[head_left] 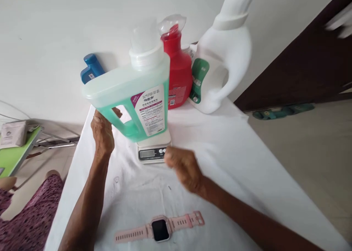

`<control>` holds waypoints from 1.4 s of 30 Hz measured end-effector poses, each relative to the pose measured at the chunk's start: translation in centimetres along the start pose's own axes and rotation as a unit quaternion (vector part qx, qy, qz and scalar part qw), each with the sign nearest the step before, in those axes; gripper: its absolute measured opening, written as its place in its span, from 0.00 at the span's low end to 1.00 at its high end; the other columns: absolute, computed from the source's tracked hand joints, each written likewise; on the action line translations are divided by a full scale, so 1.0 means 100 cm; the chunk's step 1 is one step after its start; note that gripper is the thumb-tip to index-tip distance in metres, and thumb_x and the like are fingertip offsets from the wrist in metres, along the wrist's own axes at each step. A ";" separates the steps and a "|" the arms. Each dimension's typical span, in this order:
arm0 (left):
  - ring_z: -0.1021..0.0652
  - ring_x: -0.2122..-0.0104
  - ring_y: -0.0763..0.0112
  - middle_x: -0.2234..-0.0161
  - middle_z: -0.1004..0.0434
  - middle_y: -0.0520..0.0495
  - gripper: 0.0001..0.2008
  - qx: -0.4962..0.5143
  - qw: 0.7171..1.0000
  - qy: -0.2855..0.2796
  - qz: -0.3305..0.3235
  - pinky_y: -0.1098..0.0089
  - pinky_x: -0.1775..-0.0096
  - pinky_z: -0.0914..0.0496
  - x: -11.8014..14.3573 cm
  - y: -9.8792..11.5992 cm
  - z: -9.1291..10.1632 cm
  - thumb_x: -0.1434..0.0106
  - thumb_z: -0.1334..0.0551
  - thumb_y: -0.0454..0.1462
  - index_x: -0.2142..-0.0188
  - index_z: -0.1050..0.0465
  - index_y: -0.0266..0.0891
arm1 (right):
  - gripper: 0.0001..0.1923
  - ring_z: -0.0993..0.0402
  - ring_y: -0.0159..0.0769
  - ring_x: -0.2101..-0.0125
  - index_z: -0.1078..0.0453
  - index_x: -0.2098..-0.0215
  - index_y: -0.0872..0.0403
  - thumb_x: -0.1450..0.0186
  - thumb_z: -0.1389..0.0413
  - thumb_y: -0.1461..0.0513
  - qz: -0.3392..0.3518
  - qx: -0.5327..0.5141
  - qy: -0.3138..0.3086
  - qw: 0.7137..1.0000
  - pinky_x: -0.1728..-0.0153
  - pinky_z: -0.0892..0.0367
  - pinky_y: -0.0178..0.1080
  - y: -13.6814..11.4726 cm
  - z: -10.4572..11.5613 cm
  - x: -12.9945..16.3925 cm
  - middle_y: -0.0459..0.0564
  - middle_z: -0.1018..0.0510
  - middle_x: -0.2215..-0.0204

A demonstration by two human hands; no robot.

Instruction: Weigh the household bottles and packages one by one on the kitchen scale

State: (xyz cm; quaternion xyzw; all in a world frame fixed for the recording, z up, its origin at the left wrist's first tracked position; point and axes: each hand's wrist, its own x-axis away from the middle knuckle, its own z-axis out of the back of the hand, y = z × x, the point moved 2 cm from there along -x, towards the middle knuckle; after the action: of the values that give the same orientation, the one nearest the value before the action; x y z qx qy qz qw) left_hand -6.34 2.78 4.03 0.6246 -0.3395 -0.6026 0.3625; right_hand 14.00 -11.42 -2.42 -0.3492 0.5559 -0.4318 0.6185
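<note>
While left hand (pixel 102 132) grips green jug (pixel 132 97), scale (pixel 153 148) beneath.

Your left arm rises from about seven o'clock toward eleven o'clock, bare and nearly straight, and your left hand (pixel 103 132) sits at its end with the back toward you, fingers curled shut in a firm grasp and the thumb tip peeking out on the far side. Your right arm enters from around four o'clock and runs toward ten o'clock, forearm bare and the wrist bent slightly down. Your right hand (pixel 183 167) lies near the centre, loosely bunched with the fingertips drawn together and pointing toward ten o'clock, a little blurred, gripping nothing.
</note>
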 end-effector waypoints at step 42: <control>0.47 0.83 0.80 0.83 0.51 0.58 0.36 0.183 0.957 -0.172 0.146 0.69 0.81 0.47 0.004 -0.011 -0.209 0.53 0.25 0.63 0.82 0.44 0.43 | 0.23 0.42 0.26 0.78 0.44 0.78 0.52 0.34 0.35 0.63 -0.089 -0.008 -0.240 0.967 0.72 0.48 0.34 0.033 -0.029 0.020 0.36 0.39 0.82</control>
State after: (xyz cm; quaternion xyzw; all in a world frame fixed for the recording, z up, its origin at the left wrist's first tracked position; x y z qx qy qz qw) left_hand 14.52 3.88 3.12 0.5108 -0.5887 -0.5688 0.2625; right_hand 11.60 -11.87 -6.59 -0.4950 0.3616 -0.3845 0.6902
